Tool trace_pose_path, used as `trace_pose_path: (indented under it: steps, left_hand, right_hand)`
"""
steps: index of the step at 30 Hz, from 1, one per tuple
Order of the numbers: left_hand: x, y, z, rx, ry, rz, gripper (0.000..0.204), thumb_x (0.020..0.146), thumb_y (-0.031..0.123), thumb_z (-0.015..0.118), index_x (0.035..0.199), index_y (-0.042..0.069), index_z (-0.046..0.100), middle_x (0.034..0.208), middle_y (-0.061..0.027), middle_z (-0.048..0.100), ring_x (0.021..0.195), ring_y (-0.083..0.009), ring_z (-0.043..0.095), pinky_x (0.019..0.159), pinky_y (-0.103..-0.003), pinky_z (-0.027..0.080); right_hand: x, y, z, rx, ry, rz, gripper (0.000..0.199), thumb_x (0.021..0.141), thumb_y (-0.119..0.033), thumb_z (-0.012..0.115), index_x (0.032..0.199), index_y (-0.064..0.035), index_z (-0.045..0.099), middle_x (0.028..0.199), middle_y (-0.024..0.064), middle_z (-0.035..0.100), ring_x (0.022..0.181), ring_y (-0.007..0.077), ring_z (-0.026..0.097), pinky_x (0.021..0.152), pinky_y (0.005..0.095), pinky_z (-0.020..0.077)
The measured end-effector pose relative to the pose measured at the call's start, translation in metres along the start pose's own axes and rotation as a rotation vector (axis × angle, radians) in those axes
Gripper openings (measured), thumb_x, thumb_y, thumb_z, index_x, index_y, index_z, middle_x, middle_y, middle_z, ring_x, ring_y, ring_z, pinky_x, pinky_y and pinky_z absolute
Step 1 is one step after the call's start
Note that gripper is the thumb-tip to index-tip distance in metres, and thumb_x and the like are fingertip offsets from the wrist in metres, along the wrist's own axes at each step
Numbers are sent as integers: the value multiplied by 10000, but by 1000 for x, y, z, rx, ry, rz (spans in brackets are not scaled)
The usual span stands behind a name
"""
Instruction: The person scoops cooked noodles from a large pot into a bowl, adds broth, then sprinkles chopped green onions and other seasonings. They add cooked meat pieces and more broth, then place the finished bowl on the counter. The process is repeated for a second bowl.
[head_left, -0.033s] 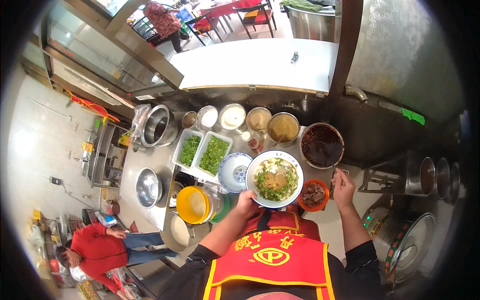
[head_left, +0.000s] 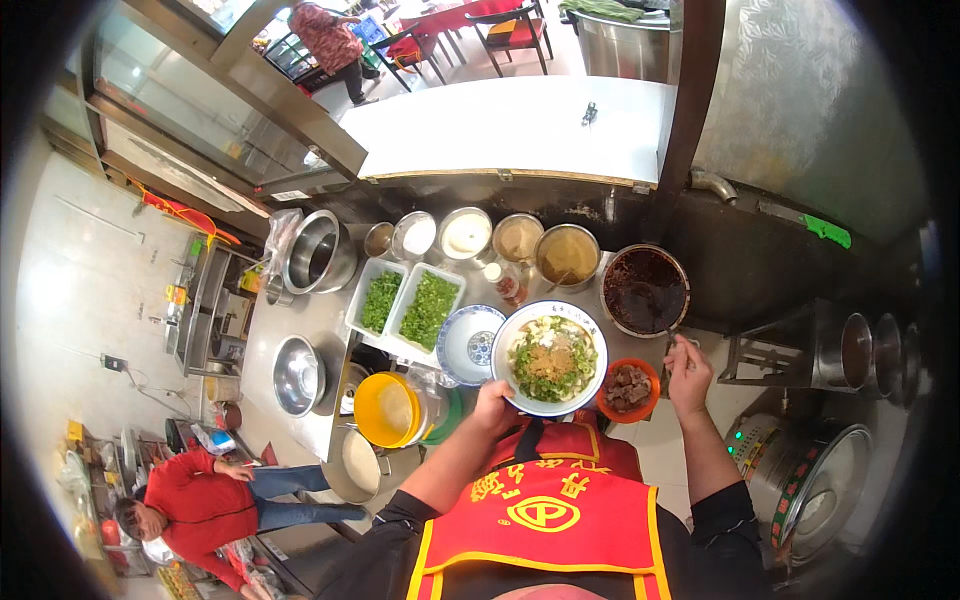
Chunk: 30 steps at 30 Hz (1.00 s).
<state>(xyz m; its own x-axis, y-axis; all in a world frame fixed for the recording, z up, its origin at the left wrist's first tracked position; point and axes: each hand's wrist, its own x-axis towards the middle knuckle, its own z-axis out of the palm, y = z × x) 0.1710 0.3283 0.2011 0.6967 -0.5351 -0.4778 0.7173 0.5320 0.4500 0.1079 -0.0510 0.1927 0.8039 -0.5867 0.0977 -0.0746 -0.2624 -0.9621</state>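
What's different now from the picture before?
Only a little! The person in red shifted slightly toward the right of the picture, with a foot reaching farther that way. Nothing was visibly picked up or let go. The left hand still holds the food bowl by its edge, and the right hand still holds a thin handle.
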Motion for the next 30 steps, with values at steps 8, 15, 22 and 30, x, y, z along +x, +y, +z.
trace_pose_path:
  steps: [8, 15, 22, 30]
  left_hand:
    - [-8, 5, 18, -22, -10, 14, 880, 657, 152, 559, 1497, -63, 414, 1425, -260, 579, 1285, -420, 593, 1134, -519, 472]
    - [-14, 4, 33, -55, -143, 5, 944, 643, 249, 575, 1527, -25, 393, 1466, -273, 538, 1316, -452, 561, 1141, -558, 455]
    - [-15, 14, 40, 80, -9, -27, 849, 672, 234, 590, 1462, -50, 466, 1344, -245, 631, 1172, -392, 658, 1009, -471, 555]
    - [-13, 14, 50, 165, -28, 102, 815, 688, 231, 538, 1444, -67, 467, 1352, -238, 617, 1174, -397, 650, 960, -492, 573]
  right_hand:
    - [22, 10, 4, 674, 415, 582, 223, 1037, -159, 577, 1100, 45, 638, 860, 124, 699, 717, 205, 696, 643, 301, 575]
    - [21, 7, 4, 774, 436, 659, 157, 1008, -109, 562, 1068, 26, 616, 845, 113, 677, 717, 213, 684, 638, 293, 564]
    - [16, -22, 4, 662, 338, 503, 214, 1032, -135, 566, 1108, 57, 623, 845, 140, 686, 655, 213, 684, 580, 305, 558]
    - [20, -32, 2, 692, 350, 462, 175, 1020, -102, 592, 1033, 69, 629, 815, 151, 687, 625, 227, 690, 576, 331, 588]
